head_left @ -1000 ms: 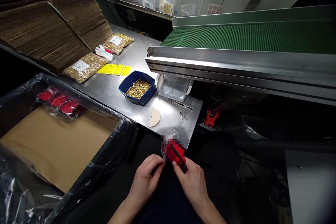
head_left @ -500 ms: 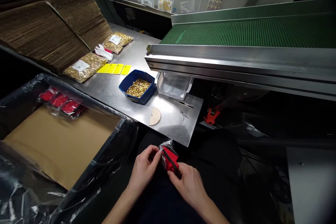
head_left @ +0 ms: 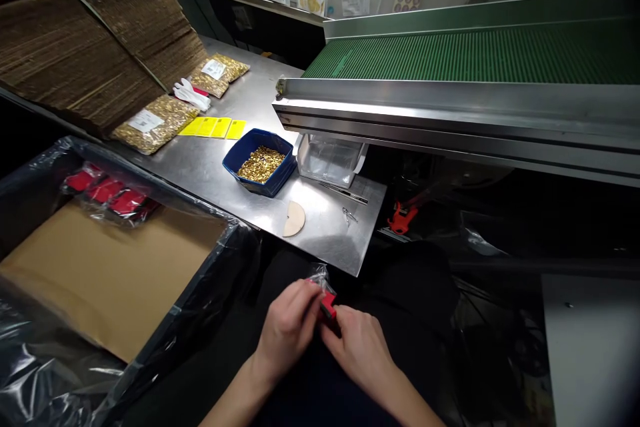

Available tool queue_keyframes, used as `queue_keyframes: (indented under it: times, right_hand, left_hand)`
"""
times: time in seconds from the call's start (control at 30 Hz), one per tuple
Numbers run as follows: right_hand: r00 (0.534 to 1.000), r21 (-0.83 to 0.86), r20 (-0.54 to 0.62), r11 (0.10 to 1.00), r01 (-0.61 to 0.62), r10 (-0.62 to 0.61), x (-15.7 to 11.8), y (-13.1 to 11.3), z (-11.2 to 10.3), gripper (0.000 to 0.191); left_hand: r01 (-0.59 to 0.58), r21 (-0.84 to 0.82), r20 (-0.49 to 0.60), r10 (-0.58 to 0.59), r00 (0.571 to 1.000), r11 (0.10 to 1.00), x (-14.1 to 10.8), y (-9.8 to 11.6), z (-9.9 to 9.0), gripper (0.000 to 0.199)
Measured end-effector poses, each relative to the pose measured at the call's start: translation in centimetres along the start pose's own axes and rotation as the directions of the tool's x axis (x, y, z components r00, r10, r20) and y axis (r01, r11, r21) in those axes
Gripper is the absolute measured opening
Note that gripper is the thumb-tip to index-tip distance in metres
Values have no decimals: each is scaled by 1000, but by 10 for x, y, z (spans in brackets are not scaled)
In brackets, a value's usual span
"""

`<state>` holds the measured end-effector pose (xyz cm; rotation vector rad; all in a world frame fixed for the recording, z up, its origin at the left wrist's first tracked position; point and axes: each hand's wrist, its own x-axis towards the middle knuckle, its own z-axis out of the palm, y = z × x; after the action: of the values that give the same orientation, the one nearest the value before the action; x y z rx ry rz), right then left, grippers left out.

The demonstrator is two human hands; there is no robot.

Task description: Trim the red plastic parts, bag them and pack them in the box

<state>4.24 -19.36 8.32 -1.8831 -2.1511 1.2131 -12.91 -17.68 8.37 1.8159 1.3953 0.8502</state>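
A red and black item (head_left: 327,305) in clear plastic wrap is held between both hands, below the table's front corner. My left hand (head_left: 290,320) is closed on its upper left side, its fingers covering much of the item. Fingers and thumb of my right hand (head_left: 357,347) grip the lower right end. Loose clear film (head_left: 319,273) sticks up above the fingers. Several similar red packs (head_left: 107,192) lie at the far end of the black-lined box (head_left: 200,287) on the left.
The metal table (head_left: 325,233) bears a blue bin (head_left: 287,177) of gold pieces, a clear tray (head_left: 330,159), a half-round disc (head_left: 294,219), yellow cards (head_left: 213,127) and gold-filled bags (head_left: 155,123). Stacked cardboard (head_left: 100,47) stands left, a green conveyor (head_left: 450,53) right.
My left hand has moved right and over the item, hiding more of it. My right hand keeps its grip nearly in place. The whole view has shifted slightly.
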Motion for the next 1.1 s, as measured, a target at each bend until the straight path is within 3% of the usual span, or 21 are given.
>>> queue_keyframes:
  times: [0.07,0.17,0.23,0.33,0.4,0.43,0.63,0.73,0.87,0.97,1.03,1.1]
  right_hand:
    - [1000,46,9,999,-6,5,3,3,0,12]
    - [999,198,13,979,-38,36,7,11,0,16]
    - [997,375,21,924,-76,73,8,16,1,29]
    - [997,665,69,743,-78,44,10,24,4,39]
    - [995,764,98,641,-76,2,11,28,7,43]
    - [994,786,107,612,-81,-5,11,30,9,45]
    - [996,862,58,500,-81,61,14,35,13,48]
    - [995,876,25,478,-68,94,14,31,15,50]
    - [996,872,87,481,-88,23,13,28,17,55]
    - [974,883,217,439,-166,-68,15,29,14,55]
    - [946,888,301,399,-230,-124,17,30,9,58]
    - [911,885,372,364,-290,-178,20,31,1,67]
  left_hand:
    - [-157,-11,86,157,984,988,-5,7,6,16]
    - [-182,-91,112,191,975,979,-13,9,10,18]
    - [-97,-102,75,105,992,990,-18,3,8,20]
    - [109,-37,66,-107,992,993,-23,-11,4,28]
    - [166,-20,87,-163,983,986,-23,-20,4,12]
    - [166,-26,93,-163,982,986,-22,-23,5,2]
    - [105,-60,89,-100,991,993,-19,-21,9,13]
    - [-35,-66,163,45,986,997,-23,-10,11,18]
    - [-208,-15,236,206,950,978,-23,5,5,26]
    - [-177,-23,306,176,936,984,-18,9,-11,11]
    - [-103,-75,382,124,916,992,-15,5,-21,36]
    - [49,-224,445,57,894,973,-16,-5,-25,66]
